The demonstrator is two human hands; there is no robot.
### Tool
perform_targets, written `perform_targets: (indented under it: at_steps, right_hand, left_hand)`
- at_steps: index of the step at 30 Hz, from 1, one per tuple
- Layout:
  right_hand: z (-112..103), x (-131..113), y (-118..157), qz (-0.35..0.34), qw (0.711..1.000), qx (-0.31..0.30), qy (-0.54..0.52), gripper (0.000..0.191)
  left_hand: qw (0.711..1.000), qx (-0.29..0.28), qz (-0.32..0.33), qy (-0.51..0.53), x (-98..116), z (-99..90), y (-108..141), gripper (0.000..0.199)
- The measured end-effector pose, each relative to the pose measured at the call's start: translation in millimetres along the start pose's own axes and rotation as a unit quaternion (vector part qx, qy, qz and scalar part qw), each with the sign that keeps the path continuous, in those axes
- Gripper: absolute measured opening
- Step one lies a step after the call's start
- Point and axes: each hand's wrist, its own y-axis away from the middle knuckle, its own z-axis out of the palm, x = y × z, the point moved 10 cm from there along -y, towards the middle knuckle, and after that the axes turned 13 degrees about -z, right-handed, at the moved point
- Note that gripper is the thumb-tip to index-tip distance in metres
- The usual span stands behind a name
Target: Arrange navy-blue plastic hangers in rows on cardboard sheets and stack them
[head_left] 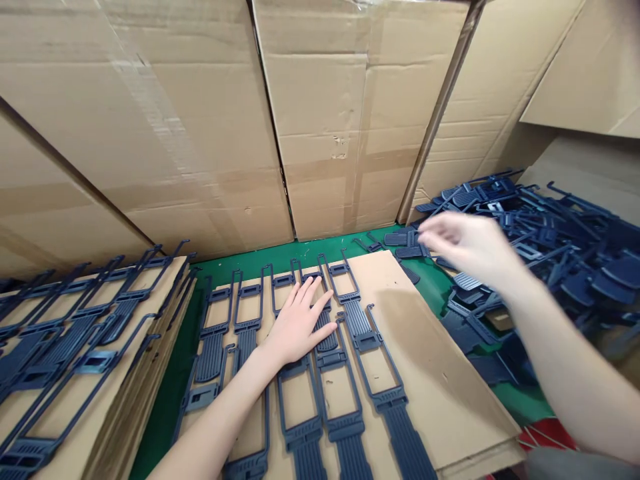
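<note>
My left hand [300, 321] lies flat with fingers spread over dark blue plastic frames, which have ribbed paddles and thin hooked arms. They are laid out in rows on a cardboard sheet [415, 333]; one frame [383, 367] sits at the right of the rows. Over the near edge of a loose heap of similar dark blue parts [540, 227] hovers my right hand [463, 250], smeared by motion. Its fingers look bent, but whether anything is in them does not show. Just beyond its fingertips are a few ribbed pieces [400, 238] on the green surface.
At the left stands a stack of cardboard sheets [135, 393] with more blue frames on top. Tall cardboard boxes [345, 120] form a wall behind the green tabletop [250, 257]. Something red [547, 435] shows at the lower right.
</note>
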Motion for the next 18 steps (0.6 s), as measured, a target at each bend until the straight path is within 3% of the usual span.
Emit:
perform_targets:
  at_steps: [4, 8, 12, 18]
  right_hand:
    - [64.0, 24.9, 23.2, 0.102, 0.988, -0.105, 0.052, 0.017]
    - [113.3, 47.0, 43.0, 0.128, 0.954, -0.245, 0.12, 0.028]
    - [123.5, 53.0, 44.4, 0.127, 0.947, -0.27, 0.118, 0.028]
    - [124.4, 68.3, 37.6, 0.133, 0.958, -0.237, 0.096, 0.03]
  left_hand:
    - [1.0, -0.002, 0.001, -0.003, 1.4, -0.6, 0.0, 0.059]
    - [1.0, -0.002, 0.0, -0.002, 1.5, -0.7, -0.4, 0.06]
    - [1.0, -0.01, -0.003, -0.005, 0.5, 1.4, -0.3, 0.061]
    - [1.0, -0.001, 0.0, 0.005, 0.2, -0.1, 0.5, 0.059]
